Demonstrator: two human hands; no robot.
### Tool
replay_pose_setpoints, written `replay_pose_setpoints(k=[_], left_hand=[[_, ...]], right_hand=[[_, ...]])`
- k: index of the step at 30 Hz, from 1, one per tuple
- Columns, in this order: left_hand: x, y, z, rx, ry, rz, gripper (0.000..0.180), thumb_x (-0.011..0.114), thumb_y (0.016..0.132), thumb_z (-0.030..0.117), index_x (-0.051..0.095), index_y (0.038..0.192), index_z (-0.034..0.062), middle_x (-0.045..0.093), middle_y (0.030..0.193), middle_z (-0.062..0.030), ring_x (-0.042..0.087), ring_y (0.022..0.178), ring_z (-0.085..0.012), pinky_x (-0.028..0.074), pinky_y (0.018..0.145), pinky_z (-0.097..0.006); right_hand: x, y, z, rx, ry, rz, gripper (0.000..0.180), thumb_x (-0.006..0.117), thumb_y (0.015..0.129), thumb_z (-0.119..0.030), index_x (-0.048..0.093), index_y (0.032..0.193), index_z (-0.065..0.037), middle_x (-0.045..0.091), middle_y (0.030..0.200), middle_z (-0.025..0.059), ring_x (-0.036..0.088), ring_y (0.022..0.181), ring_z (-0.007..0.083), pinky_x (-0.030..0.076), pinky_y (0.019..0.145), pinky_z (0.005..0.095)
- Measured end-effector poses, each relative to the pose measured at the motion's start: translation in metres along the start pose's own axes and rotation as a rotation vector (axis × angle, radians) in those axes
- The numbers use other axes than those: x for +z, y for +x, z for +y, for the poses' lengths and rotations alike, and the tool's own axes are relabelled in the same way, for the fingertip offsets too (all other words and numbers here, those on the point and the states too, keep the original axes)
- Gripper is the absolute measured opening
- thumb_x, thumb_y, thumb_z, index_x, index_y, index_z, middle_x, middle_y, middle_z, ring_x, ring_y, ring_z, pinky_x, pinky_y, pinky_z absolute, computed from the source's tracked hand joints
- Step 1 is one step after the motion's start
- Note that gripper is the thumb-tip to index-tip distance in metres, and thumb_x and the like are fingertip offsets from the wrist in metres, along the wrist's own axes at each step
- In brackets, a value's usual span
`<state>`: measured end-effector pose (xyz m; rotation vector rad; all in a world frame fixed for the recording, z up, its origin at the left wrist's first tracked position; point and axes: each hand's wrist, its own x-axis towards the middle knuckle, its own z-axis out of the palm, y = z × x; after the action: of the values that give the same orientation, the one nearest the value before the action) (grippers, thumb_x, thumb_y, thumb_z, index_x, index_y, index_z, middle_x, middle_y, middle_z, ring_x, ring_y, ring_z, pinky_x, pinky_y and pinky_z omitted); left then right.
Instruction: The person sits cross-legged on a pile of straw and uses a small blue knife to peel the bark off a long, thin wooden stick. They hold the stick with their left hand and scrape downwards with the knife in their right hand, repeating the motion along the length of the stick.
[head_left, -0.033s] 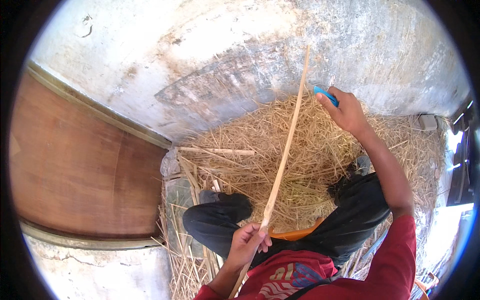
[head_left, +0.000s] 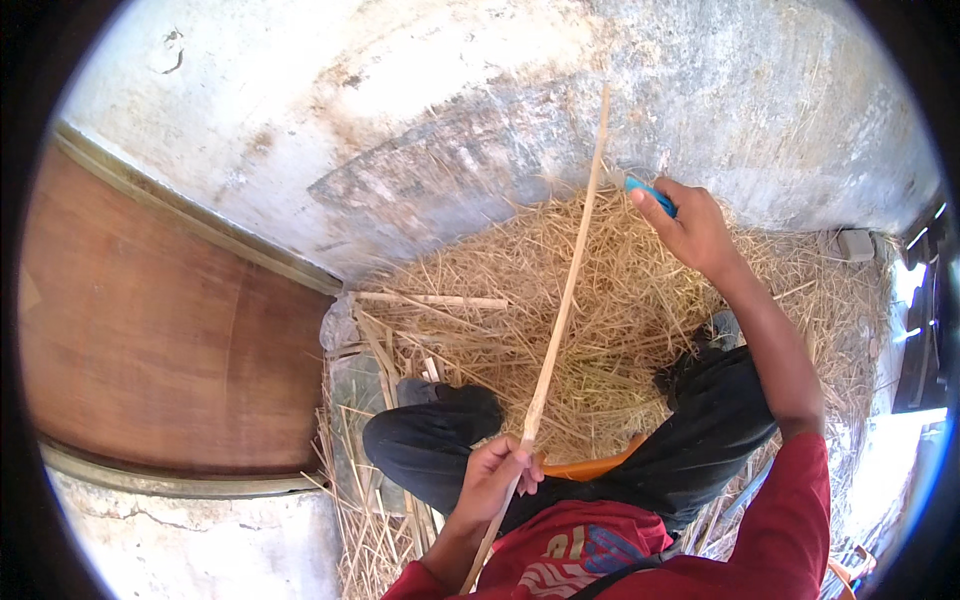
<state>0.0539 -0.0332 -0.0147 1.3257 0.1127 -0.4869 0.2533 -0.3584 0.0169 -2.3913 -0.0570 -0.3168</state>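
A long, pale strip of bamboo or wood (head_left: 562,330) slants up from my lap toward the wall, thin at its far end. My left hand (head_left: 497,475) is closed round its lower part, thumb on top, and its tail runs down past my wrist. Out ahead on the right, my right hand (head_left: 690,225) grips a blue-handled tool (head_left: 652,194) that looks like a utility knife. The tool's tip points left at the strip's upper part, and whether it touches is too fine to tell.
Straw-like shavings (head_left: 470,245) heap over the floor between my legs and the stained wall (head_left: 450,130). More loose strips (head_left: 430,299) lie on the left, beside a brown wooden door (head_left: 170,330). An orange seat edge (head_left: 590,468) shows beneath me. A grey block (head_left: 856,245) sits far right.
The strip's far end has swung slightly left, and my left hand has risen a little with it. My right hand with the blue-handled tool is almost unmoved.
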Motion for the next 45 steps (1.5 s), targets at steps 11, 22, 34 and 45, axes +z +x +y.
replay_pose_setpoints(k=[11,22,34,45], left_hand=[[0.033,0.026,0.017,-0.062,-0.212,-0.087,0.034,0.039,0.101,0.026,0.049,0.12,0.0,0.038,0.053,0.0024,0.035,0.044,-0.0048,0.029,0.041,-0.018],[0.027,0.012,0.018,0.041,0.131,0.088,0.037,0.045,0.099,0.018,0.046,0.133,0.0018,0.036,0.062,0.0101,0.031,0.051,0.0015,0.024,0.046,-0.017],[0.014,0.009,0.017,0.168,0.426,0.203,0.039,0.049,0.096,0.009,0.046,0.134,-0.0009,0.054,0.087,0.0057,0.041,0.074,0.0007,0.034,0.063,-0.015],[0.011,-0.004,0.006,0.089,0.38,0.208,0.037,0.05,0.095,0.007,0.049,0.131,-0.003,0.06,0.101,-0.0001,0.048,0.084,-0.0017,0.04,0.071,-0.016]], right_hand=[[0.038,-0.073,-0.066,-0.486,-0.257,-0.528,0.075,0.045,0.074,-0.079,0.066,0.063,-0.008,0.055,0.05,0.0146,0.06,0.048,0.0326,0.047,0.046,0.0428],[0.066,-0.081,-0.07,-0.557,-0.27,-0.395,0.073,0.048,0.073,-0.077,0.06,0.056,-0.008,0.052,0.045,0.011,0.057,0.042,0.0285,0.044,0.042,0.0388],[0.091,-0.06,-0.06,-0.537,-0.174,-0.377,0.072,0.05,0.073,-0.076,0.058,0.053,-0.007,0.05,0.044,0.0116,0.055,0.041,0.03,0.041,0.041,0.0415],[0.1,-0.066,-0.067,-0.397,-0.272,-0.459,0.08,0.041,0.073,-0.083,0.063,0.058,-0.008,0.053,0.046,0.012,0.057,0.044,0.0288,0.044,0.045,0.042]])
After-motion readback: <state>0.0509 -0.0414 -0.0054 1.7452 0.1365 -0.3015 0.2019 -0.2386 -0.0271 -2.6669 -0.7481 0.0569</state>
